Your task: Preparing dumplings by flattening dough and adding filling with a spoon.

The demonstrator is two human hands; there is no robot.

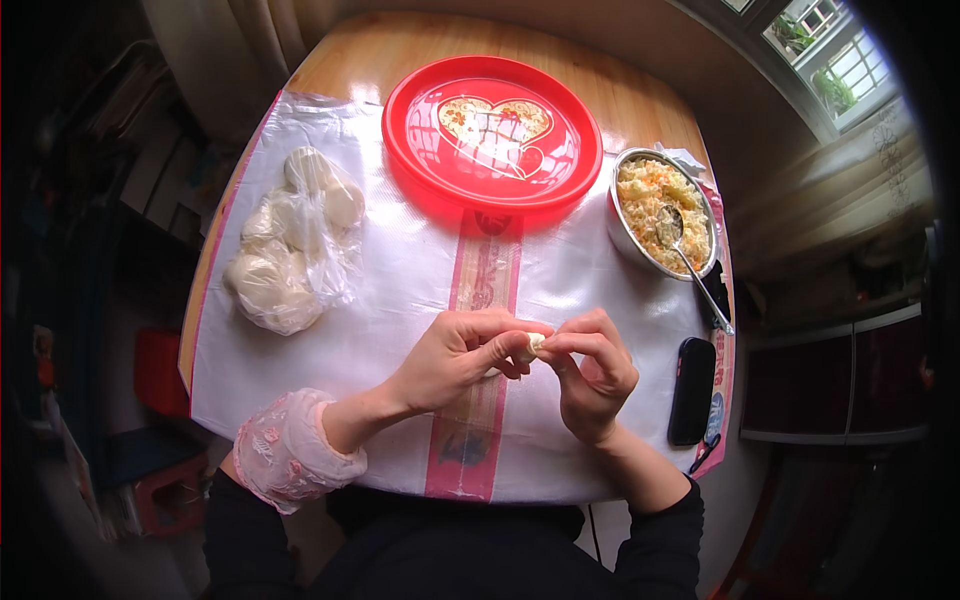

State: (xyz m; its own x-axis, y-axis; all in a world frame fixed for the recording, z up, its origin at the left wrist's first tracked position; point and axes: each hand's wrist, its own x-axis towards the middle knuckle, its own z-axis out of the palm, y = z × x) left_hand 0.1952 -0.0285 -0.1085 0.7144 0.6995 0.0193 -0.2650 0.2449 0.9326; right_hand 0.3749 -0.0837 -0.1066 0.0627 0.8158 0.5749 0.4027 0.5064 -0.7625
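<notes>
A small piece of pale dough (pixel 534 345) is pinched between both hands over the middle of the table. My left hand (pixel 457 356) grips it from the left with thumb and forefinger, the other fingers curled beneath. From the right, my right hand (pixel 596 375) pinches its edge with thumb and fingertips. Beyond the hands lies a round red plastic tray (pixel 491 196) with a heart pattern. A metal bowl (pixel 630 244) of shredded filling (pixel 652 187) stands to the right, a metal spoon (pixel 694 274) resting in it. Pale round dough wrappers (pixel 281 255) lie in a clear plastic bag on the left.
A plastic sheet (pixel 390 300) covers much of the wooden table (pixel 637 82). A black phone (pixel 691 390) lies near the right edge, with a dark cord (pixel 705 454) beside it. Crumpled white material (pixel 681 159) sits behind the bowl. A red stool (pixel 169 495) stands at lower left.
</notes>
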